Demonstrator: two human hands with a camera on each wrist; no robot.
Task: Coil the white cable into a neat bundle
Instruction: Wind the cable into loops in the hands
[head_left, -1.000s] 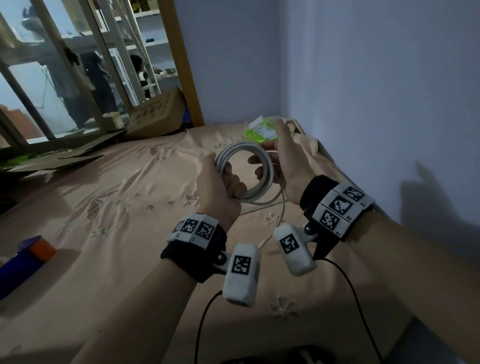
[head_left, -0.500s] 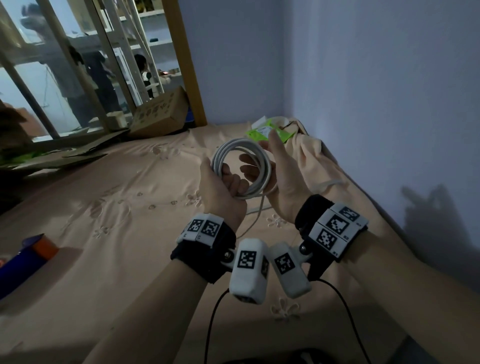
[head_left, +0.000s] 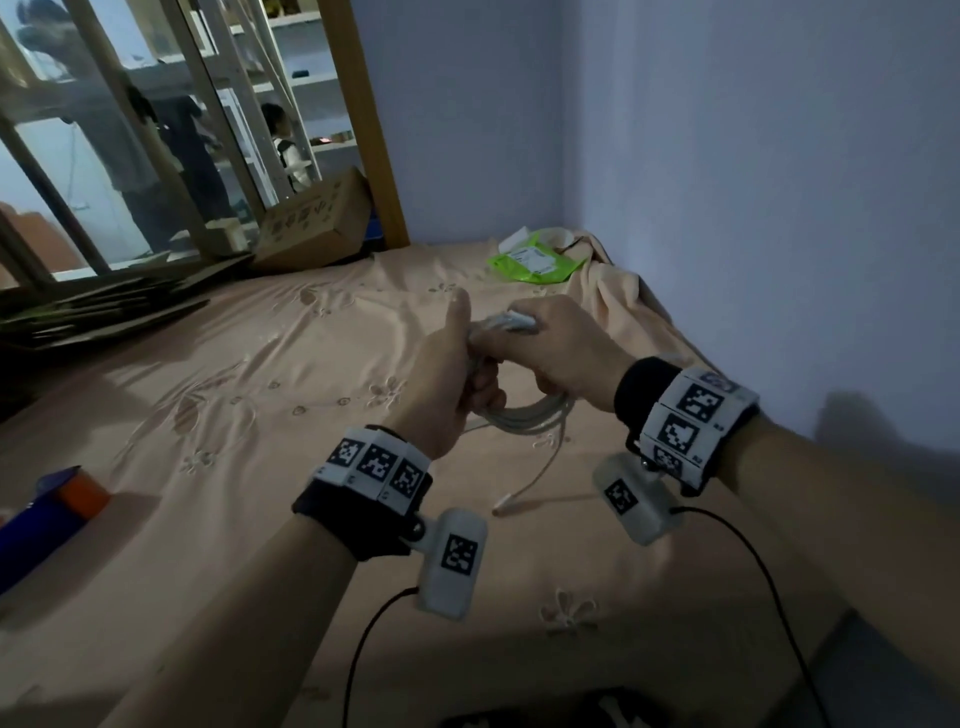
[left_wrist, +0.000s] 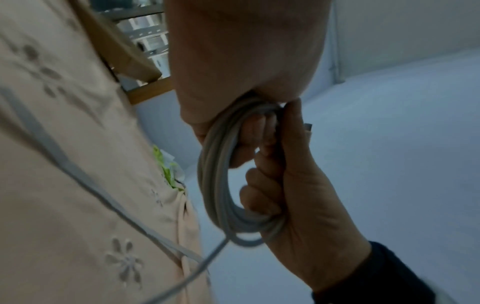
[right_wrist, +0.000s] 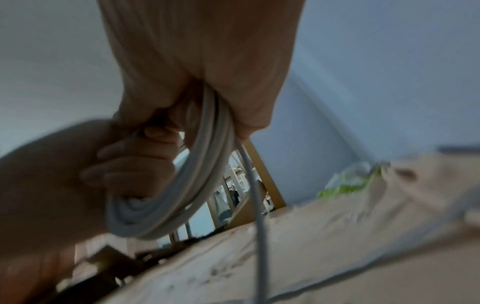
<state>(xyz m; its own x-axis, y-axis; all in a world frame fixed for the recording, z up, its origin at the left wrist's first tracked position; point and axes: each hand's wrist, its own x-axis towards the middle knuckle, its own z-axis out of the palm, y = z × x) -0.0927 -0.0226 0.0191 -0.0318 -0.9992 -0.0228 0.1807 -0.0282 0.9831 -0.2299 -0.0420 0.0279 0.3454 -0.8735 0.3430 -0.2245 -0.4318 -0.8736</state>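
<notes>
The white cable (head_left: 530, 415) is wound into a coil of several loops, held above the peach bed sheet (head_left: 260, 415). My left hand (head_left: 452, 374) grips one side of the coil with curled fingers. My right hand (head_left: 561, 353) grips the opposite side from above. In the left wrist view the coil (left_wrist: 215, 174) hangs between the left hand (left_wrist: 244, 61) and the right hand (left_wrist: 298, 195). In the right wrist view the coil (right_wrist: 197, 185) runs through the right hand (right_wrist: 202, 61). A loose tail drops to the sheet, ending in a connector (head_left: 506, 506).
A green packet (head_left: 535, 260) and a crumpled blanket (head_left: 613, 280) lie by the far corner. A cardboard box (head_left: 311, 228) and flattened cardboard (head_left: 104, 306) sit at the back left by a wooden post (head_left: 363, 130). A blue and orange object (head_left: 52, 509) lies at the left. The wall (head_left: 779, 208) runs close on the right.
Both hands have lowered the coil and tipped it from upright to nearly flat. The right hand has closed over the coil from above. The tail end now lies on the sheet.
</notes>
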